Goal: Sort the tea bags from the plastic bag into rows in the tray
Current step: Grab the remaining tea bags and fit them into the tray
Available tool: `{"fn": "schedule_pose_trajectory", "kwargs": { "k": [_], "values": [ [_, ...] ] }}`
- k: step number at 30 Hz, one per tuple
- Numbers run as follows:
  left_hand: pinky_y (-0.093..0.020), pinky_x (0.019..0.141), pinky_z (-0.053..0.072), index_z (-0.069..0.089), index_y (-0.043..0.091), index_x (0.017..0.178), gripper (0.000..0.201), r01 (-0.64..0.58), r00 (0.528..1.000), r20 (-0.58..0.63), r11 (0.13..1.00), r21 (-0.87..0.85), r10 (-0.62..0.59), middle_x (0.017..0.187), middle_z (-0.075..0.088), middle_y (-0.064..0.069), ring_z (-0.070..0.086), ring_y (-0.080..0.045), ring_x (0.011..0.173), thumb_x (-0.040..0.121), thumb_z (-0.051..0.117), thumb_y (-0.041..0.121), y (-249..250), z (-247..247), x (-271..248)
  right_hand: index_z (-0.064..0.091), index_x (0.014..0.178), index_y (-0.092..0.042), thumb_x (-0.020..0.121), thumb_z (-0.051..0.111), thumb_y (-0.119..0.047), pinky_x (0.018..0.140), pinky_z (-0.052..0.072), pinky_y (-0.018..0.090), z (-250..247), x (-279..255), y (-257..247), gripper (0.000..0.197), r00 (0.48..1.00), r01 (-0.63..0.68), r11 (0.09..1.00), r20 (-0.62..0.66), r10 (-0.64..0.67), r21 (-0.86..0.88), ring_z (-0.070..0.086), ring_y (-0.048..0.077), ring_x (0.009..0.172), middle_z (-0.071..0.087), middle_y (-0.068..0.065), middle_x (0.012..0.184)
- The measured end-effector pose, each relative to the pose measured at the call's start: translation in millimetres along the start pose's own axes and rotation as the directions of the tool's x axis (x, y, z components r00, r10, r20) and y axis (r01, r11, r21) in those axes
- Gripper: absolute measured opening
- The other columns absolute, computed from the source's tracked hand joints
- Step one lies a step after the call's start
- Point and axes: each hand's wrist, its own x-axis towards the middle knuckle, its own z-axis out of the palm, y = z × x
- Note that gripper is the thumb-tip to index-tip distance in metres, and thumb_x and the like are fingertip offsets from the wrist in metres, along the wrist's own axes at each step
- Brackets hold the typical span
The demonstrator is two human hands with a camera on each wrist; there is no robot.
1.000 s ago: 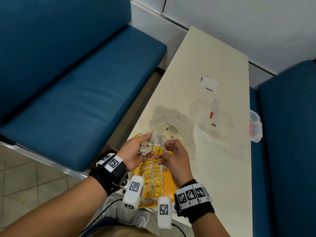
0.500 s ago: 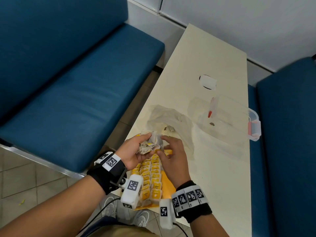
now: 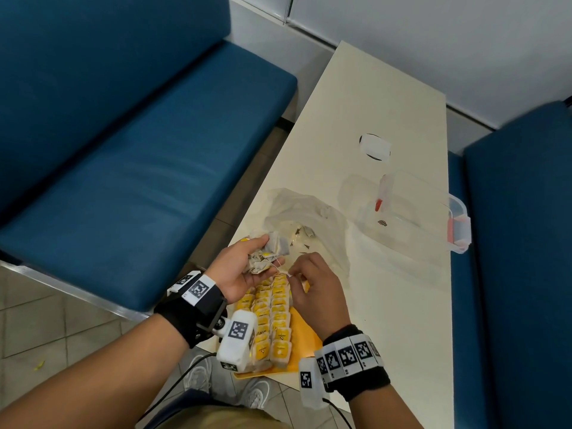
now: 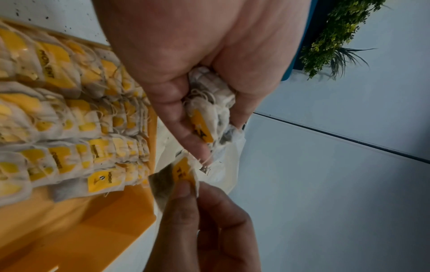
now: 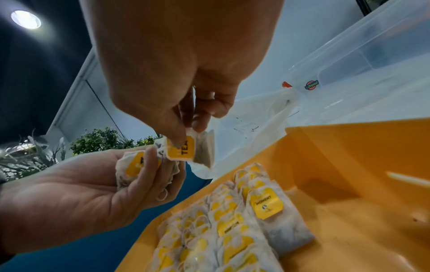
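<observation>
My left hand (image 3: pixel 262 258) is palm up over the tray's far end and grips a bunch of tea bags (image 3: pixel 265 254) with yellow tags. Just to its right, my right hand (image 3: pixel 293 271) pinches a single tea bag (image 5: pixel 184 150) by its yellow tag (image 4: pixel 184 172) between thumb and fingers. A thin string runs from that bag to the bunch. Below both hands the orange tray (image 3: pixel 302 331) holds tea bags in rows (image 3: pixel 274 317) along its left side. The crumpled clear plastic bag (image 3: pixel 309 216) lies just beyond the tray, with a few scraps inside.
A clear plastic container (image 3: pixel 414 221) with red clips stands on the white table (image 3: pixel 356 97) at the right. A small white round object (image 3: pixel 375 147) lies farther back. Blue benches (image 3: pixel 139 150) flank the table on both sides.
My right hand has drawn one tea bag out of the bunch, a little to the right and toward me. The left hand has kept its hold on the bunch.
</observation>
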Motion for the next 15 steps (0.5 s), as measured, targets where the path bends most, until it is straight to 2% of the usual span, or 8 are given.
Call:
{"fn": "schedule_pose_trajectory", "kwargs": {
  "k": [2, 5, 7, 8, 10, 11, 15],
  "values": [
    [-0.029, 0.056, 0.062, 0.065, 0.002, 0.121, 0.032, -0.022, 1.000, 0.000, 1.000, -0.009, 0.022, 0.107, 0.074, -0.021, 0.076, -0.026, 0.082, 0.098, 0.063, 0.024, 3, 0, 0, 0.063, 0.086, -0.014, 0.085, 0.063, -0.003, 0.066, 0.046, 0.024, -2, -1, 2, 0.011, 0.996, -0.073, 0.997, 0.055, 0.071, 0.029, 0.051, 0.005, 0.073, 0.055, -0.008, 0.088],
    [-0.027, 0.057, 0.062, 0.066, 0.005, 0.121, 0.029, -0.068, 0.998, -0.004, 0.997, -0.044, 0.067, 0.106, 0.075, -0.019, 0.075, -0.025, 0.081, 0.099, 0.062, 0.024, 10, -2, 0, 0.068, 0.097, -0.014, 0.089, 0.059, -0.003, 0.076, 0.046, 0.017, -8, 0, 9, 0.016, 0.960, -0.231, 0.973, 0.162, 0.227, 0.004, 0.055, 0.004, 0.082, 0.062, -0.005, 0.096],
    [-0.026, 0.057, 0.061, 0.067, 0.005, 0.119, 0.027, -0.087, 0.996, -0.016, 0.994, -0.062, 0.086, 0.103, 0.076, -0.018, 0.075, -0.024, 0.081, 0.100, 0.061, 0.023, 15, -5, 0, 0.070, 0.092, -0.015, 0.087, 0.062, -0.001, 0.072, 0.042, 0.008, -15, 0, 15, 0.018, 0.918, -0.357, 0.932, 0.205, 0.340, 0.052, 0.056, -0.002, 0.077, 0.065, -0.008, 0.091],
    [-0.026, 0.057, 0.061, 0.066, 0.005, 0.118, 0.026, -0.092, 0.996, -0.020, 0.994, -0.066, 0.091, 0.102, 0.076, -0.018, 0.075, -0.024, 0.081, 0.100, 0.061, 0.023, 17, -7, -1, 0.071, 0.087, -0.016, 0.085, 0.065, 0.000, 0.068, 0.042, 0.007, -20, 1, 18, 0.017, 0.891, -0.428, 0.897, 0.218, 0.399, 0.108, 0.057, -0.004, 0.073, 0.066, -0.010, 0.085],
    [-0.026, 0.058, 0.061, 0.066, 0.005, 0.118, 0.026, -0.094, 0.995, -0.021, 0.993, -0.066, 0.092, 0.101, 0.076, -0.018, 0.074, -0.024, 0.081, 0.100, 0.060, 0.023, 19, -9, -1, 0.071, 0.079, -0.017, 0.082, 0.070, -0.002, 0.063, 0.042, 0.010, -28, 1, 24, 0.016, 0.824, -0.554, 0.811, 0.266, 0.501, 0.189, 0.058, -0.004, 0.065, 0.066, -0.010, 0.077],
    [-0.026, 0.059, 0.061, 0.066, 0.004, 0.118, 0.026, -0.092, 0.996, -0.023, 0.994, -0.064, 0.091, 0.102, 0.076, -0.018, 0.074, -0.024, 0.082, 0.100, 0.061, 0.023, 18, -10, -2, 0.071, 0.079, -0.017, 0.082, 0.072, -0.003, 0.064, 0.044, 0.014, -31, 1, 27, 0.015, 0.791, -0.599, 0.777, 0.295, 0.536, 0.194, 0.059, -0.002, 0.064, 0.067, -0.008, 0.076],
    [-0.027, 0.059, 0.061, 0.068, 0.005, 0.117, 0.026, -0.090, 0.996, -0.012, 0.995, -0.043, 0.090, 0.104, 0.076, -0.019, 0.074, -0.026, 0.085, 0.099, 0.063, 0.022, 11, -11, -3, 0.067, 0.083, -0.011, 0.084, 0.068, 0.001, 0.063, 0.048, 0.024, -32, 1, 32, 0.012, 0.712, -0.673, 0.722, 0.404, 0.574, 0.159, 0.063, 0.011, 0.060, 0.069, 0.008, 0.073]
  ]
}}
